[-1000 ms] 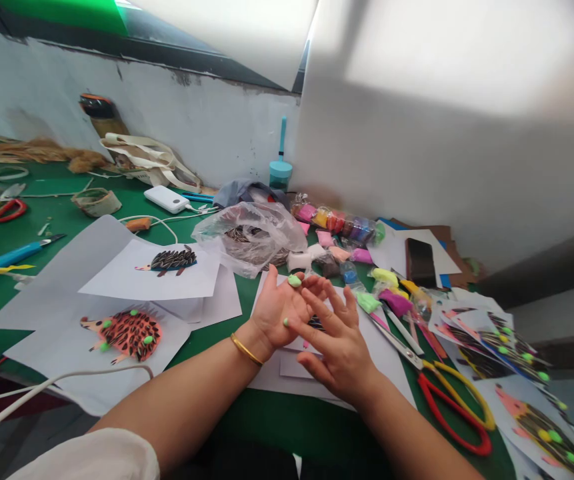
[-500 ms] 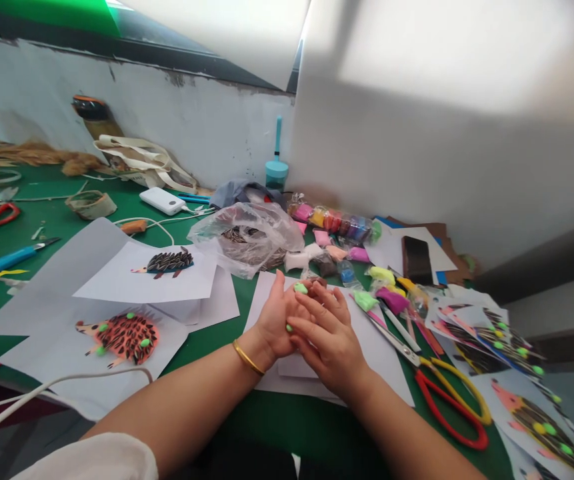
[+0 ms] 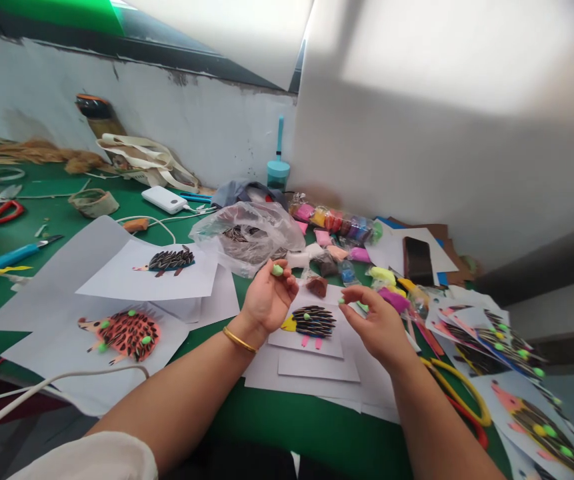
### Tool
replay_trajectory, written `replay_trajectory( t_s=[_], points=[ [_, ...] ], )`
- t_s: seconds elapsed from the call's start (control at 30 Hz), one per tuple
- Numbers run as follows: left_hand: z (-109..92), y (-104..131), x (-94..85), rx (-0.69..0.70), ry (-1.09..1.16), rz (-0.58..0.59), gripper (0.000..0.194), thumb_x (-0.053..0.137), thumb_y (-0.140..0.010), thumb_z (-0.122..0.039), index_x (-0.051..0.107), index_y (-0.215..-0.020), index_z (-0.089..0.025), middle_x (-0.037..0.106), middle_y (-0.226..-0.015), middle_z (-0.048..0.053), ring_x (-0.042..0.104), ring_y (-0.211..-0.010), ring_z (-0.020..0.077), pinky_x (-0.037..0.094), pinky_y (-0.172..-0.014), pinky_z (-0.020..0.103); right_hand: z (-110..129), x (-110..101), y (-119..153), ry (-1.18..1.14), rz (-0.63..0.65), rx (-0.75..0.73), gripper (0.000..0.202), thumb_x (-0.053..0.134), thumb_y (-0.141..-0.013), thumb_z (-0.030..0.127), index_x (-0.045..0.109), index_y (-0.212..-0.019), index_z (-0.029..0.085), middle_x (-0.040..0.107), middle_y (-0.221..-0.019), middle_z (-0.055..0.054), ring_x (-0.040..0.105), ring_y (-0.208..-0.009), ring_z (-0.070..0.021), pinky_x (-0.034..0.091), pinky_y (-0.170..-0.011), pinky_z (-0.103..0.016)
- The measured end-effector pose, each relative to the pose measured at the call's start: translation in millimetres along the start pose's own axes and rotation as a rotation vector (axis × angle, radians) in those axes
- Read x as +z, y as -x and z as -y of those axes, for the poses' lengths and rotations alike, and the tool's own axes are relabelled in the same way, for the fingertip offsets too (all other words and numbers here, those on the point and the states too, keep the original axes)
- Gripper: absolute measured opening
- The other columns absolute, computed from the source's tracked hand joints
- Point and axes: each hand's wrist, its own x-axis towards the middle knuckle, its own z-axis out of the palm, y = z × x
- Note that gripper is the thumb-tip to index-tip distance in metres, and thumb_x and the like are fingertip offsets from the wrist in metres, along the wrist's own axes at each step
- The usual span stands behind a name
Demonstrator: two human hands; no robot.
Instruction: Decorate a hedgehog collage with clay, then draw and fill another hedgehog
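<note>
Hands point(image 3: 271, 300) point(image 3: 381, 327) apart, pale-green lump point(image 3: 277, 270), tiny green ball point(image 3: 341, 301)

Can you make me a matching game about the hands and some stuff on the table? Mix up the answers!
Things:
1. Left hand
2. Right hand
3. Yellow-faced hedgehog
4. Phone

Clues:
A. On paper, between the two hands
B. Holding the bigger green lump, below it a gold bangle on the wrist
C. Dark-screened
D. Pinching a tiny green ball

Pairs: 1-B, 2-D, 3-A, 4-C
</note>
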Motion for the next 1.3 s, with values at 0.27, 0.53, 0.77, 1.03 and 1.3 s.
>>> replay_trajectory(
  t_s=[0.27, 0.53, 0.77, 1.03, 1.3],
  points=[
    [2.9, -1.7, -2.9, -0.008, -0.019, -0.015, 0.013, 0.053, -0.093, -0.021, 0.064, -0.094, -0.015, 0.058, -0.071, 0.0, 0.056, -0.059, 0.0084, 0.051, -0.061, 0.022, -9.2, 7.8, -0.5, 0.19, 0.281, -0.123, 0.013, 0.061, -0.088, 0.032, 0.072, -0.086, 0.024, 0.073, -0.084, -0.002, 0.065, -0.08, -0.0219, 0.05, -0.073, -0.037],
    [3.4, -5.8, -7.2, -0.038, -0.014, -0.024, 0.014, 0.052, -0.093, -0.022, 0.063, -0.094, -0.015, 0.056, -0.071, -0.001, 0.057, -0.059, 0.0087, 0.051, -0.06, 0.022, -12.8, 17.6, -1.2, 0.203, 0.313, -0.117, 0.006, 0.066, -0.083, 0.023, 0.071, -0.084, 0.025, 0.069, -0.087, -0.003, 0.06, -0.088, -0.0224, 0.045, -0.082, -0.038],
    [3.7, -7.2, -8.1, -0.039, -0.013, -0.029, 0.016, 0.051, -0.095, -0.025, 0.063, -0.093, -0.015, 0.055, -0.071, 0.0, 0.056, -0.059, 0.0087, 0.051, -0.06, 0.021, -0.9, 15.2, 0.5, 0.132, 0.372, -0.006, 0.005, 0.065, -0.081, 0.02, 0.067, -0.085, 0.022, 0.07, -0.088, -0.003, 0.062, -0.086, -0.0213, 0.044, -0.084, -0.037],
    [3.9, -7.9, -8.7, -0.042, -0.016, -0.045, 0.016, 0.052, -0.093, -0.024, 0.063, -0.093, -0.014, 0.056, -0.072, 0.0, 0.056, -0.059, 0.0084, 0.051, -0.059, 0.021, 13.9, 7.4, 4.0, 0.134, 0.488, 0.037, 0.007, 0.062, -0.08, 0.018, 0.067, -0.083, 0.022, 0.07, -0.084, -0.001, 0.062, -0.082, -0.0197, 0.044, -0.075, -0.032],
    [3.6, -6.3, -6.8, -0.049, -0.022, -0.046, 0.017, 0.051, -0.094, -0.026, 0.063, -0.093, -0.015, 0.056, -0.07, 0.0, 0.056, -0.06, 0.0087, 0.051, -0.059, 0.02, 13.2, -1.2, 0.5, 0.229, 0.54, 0.091, 0.008, 0.061, -0.08, 0.017, 0.067, -0.082, 0.022, 0.07, -0.086, -0.002, 0.062, -0.083, -0.0206, 0.044, -0.073, -0.032]
  ],
)
